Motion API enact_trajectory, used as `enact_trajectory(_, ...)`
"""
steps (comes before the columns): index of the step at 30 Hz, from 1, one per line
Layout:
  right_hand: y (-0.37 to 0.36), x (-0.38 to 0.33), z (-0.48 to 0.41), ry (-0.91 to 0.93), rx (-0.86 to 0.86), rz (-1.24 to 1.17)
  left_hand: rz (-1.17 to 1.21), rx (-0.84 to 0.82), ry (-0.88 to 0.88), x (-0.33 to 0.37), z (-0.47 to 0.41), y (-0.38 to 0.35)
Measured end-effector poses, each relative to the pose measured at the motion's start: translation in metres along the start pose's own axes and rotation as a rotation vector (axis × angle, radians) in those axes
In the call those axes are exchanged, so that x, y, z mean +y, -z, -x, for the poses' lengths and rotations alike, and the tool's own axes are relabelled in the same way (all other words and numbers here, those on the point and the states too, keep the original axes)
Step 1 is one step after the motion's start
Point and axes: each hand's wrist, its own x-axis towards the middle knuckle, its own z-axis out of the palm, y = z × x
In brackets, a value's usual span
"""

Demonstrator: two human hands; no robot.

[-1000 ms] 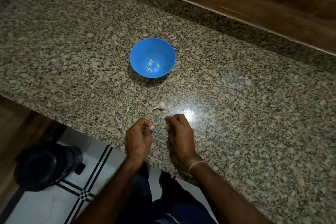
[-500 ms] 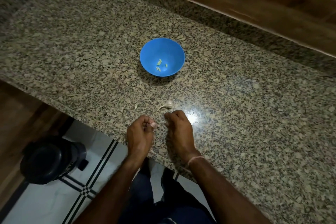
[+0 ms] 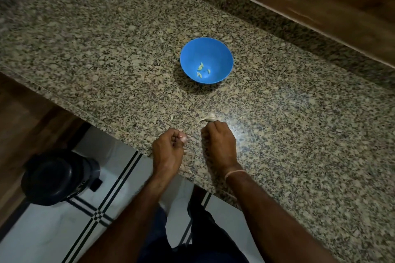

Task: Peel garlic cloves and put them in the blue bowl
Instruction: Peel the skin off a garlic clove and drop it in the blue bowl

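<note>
You're pinching a garlic clove [image 3: 183, 139] in your left hand [image 3: 168, 149], fingers curled. Right hand [image 3: 220, 143] is curling too; can't tell what it's holding. Loose garlic piece [image 3: 210, 117] is lying on the blue bowl's [image 3: 223, 57] near side, lengthwise across, at your right fingertips. Right hand's sitting nearer the bowl.
</note>
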Motion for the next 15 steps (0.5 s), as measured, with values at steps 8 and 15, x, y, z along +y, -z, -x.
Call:
enact_trajectory(8, 0.005, -0.065, 0.012, -0.359, -0.079, -0.468, 0.082, 0.008, -0.026, -0.031, -0.002, 0.067)
enact_trajectory(15, -0.055, -0.268, 0.02, -0.61, -0.532, -1.117, 0.173, 0.219, 0.054, -0.128, 0.011, 0.207)
